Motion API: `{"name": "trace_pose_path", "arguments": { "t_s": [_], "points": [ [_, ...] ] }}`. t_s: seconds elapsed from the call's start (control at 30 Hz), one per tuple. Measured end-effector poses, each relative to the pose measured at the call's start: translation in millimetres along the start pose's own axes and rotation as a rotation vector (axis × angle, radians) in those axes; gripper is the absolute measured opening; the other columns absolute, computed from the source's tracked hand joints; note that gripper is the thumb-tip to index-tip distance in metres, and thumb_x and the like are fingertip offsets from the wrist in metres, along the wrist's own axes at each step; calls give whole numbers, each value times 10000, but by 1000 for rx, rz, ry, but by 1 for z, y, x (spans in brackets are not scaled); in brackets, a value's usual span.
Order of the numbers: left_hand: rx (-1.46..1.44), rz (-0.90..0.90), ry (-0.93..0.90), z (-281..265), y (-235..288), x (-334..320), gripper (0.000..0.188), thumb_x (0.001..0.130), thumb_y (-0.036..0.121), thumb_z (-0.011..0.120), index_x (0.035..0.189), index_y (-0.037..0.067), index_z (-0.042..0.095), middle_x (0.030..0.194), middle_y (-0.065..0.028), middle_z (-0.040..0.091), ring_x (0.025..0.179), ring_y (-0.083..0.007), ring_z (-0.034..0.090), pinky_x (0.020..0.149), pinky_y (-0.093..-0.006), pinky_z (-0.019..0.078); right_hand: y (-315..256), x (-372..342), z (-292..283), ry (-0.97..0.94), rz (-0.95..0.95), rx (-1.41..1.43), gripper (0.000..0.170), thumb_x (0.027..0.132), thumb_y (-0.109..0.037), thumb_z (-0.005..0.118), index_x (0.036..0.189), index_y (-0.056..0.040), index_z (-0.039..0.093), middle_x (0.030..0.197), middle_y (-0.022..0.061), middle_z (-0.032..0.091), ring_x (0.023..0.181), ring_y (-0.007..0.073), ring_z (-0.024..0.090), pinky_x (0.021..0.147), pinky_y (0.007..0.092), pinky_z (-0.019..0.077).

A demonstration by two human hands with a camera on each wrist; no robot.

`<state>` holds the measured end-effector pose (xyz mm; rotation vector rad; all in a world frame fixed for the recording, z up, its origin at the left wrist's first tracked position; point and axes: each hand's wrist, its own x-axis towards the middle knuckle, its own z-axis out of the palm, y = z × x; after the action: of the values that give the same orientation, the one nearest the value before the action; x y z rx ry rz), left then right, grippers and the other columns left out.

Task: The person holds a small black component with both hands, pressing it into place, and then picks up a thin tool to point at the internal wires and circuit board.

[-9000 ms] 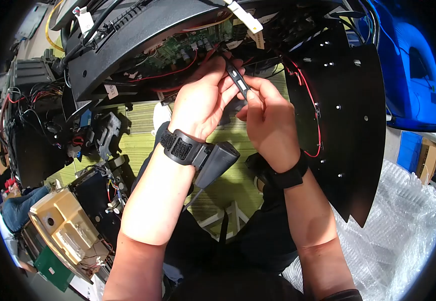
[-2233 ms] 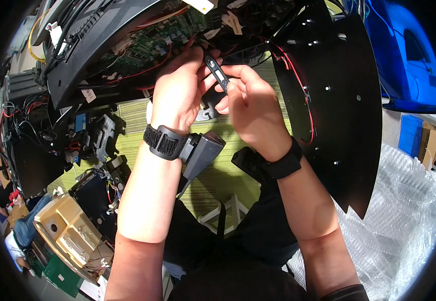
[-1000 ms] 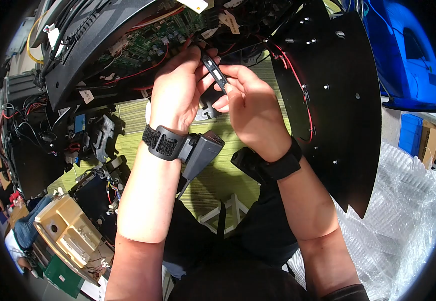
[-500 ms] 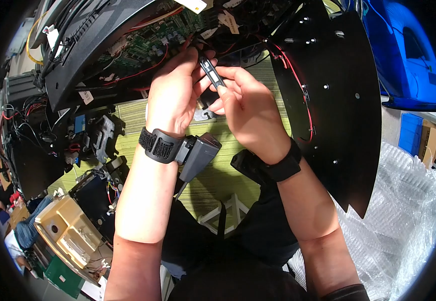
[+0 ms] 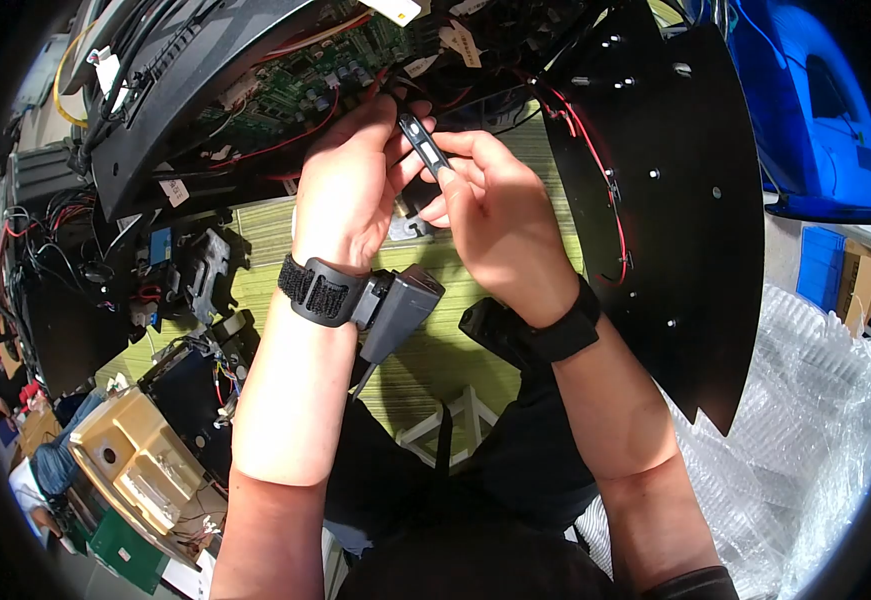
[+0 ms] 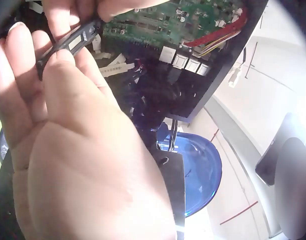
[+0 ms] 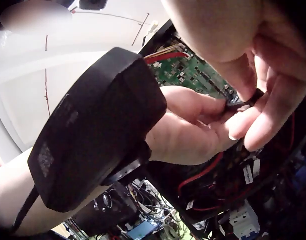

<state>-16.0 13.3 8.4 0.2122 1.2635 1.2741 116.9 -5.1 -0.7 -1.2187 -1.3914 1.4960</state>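
A slim black plastic strip [image 5: 423, 147] with pale rectangular patches slants between my two hands, just in front of the open black housing. My left hand [image 5: 347, 185] pinches its far end, the thumb on the housing side. The near end is held between the thumb and fingers of my right hand [image 5: 500, 205]. In the left wrist view the right hand [image 6: 93, 145] fills the foreground, its thumb on the strip [image 6: 78, 40]. Fingers cover most of the strip in the right wrist view, where my left hand [image 7: 188, 117] reaches in from the left.
The housing [image 5: 205, 60] holds a green circuit board [image 5: 285, 85], red wires and labelled cables. A black panel [image 5: 685, 230] with studs and a red wire stands right. Bubble wrap [image 5: 795, 450] lies front right. Metal brackets [image 5: 210, 270] and a beige moulded part [image 5: 135, 450] lie left.
Over the last two seconds both hands and the strip have shifted slightly left. Compared with nine seconds ago, the whole scene sits further left in view; both hands are on the strip throughout.
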Motion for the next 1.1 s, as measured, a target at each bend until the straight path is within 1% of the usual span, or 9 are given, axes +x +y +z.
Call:
{"name": "trace_pose_path", "arguments": {
  "t_s": [0.43, 0.5, 0.83, 0.97, 1.1],
  "points": [
    [8, 12, 4, 0, -1, 0, 230, 996, 120, 494, 1145, -45, 555, 1046, -158, 648, 896, -191, 653, 658, -300, 580, -3, 0, -1, -4, -23, -23, 233, 953, -19, 412, 1149, 20, 532, 801, 137, 645, 658, 201, 669, 612, 321, 527],
    [11, 9, 7, 0, 0, 0, 228, 995, 116, 493, 1143, -45, 556, 1045, -157, 647, 899, -193, 653, 657, -301, 580, -8, 0, -5, -80, 44, -70, 273, 974, -8, 398, 1213, 84, 491, 998, 110, 654, 733, 109, 648, 697, 236, 546],
    [6, 10, -9, -2, -1, 2, 217, 989, 117, 500, 1123, -42, 565, 1023, -149, 651, 884, -199, 656, 641, -307, 578, -7, 1, -4, -80, 17, -50, 273, 970, -4, 398, 1210, 85, 494, 985, 113, 648, 726, 108, 643, 684, 229, 541],
    [8, 10, -17, -1, 0, 2, 214, 988, 116, 502, 1121, -38, 568, 1026, -149, 651, 884, -196, 655, 641, -310, 577, -8, 1, -5, -77, 45, -50, 276, 972, -8, 395, 1211, 80, 497, 1000, 104, 652, 729, 103, 637, 684, 228, 533],
    [-4, 6, 2, -1, -1, 2, 215, 989, 114, 501, 1126, -39, 565, 1027, -148, 651, 888, -194, 653, 666, -306, 579, -10, 0, -5, -83, 73, -58, 281, 972, -11, 392, 1216, 81, 496, 1014, 93, 655, 730, 96, 629, 684, 228, 526]
  ]
}}
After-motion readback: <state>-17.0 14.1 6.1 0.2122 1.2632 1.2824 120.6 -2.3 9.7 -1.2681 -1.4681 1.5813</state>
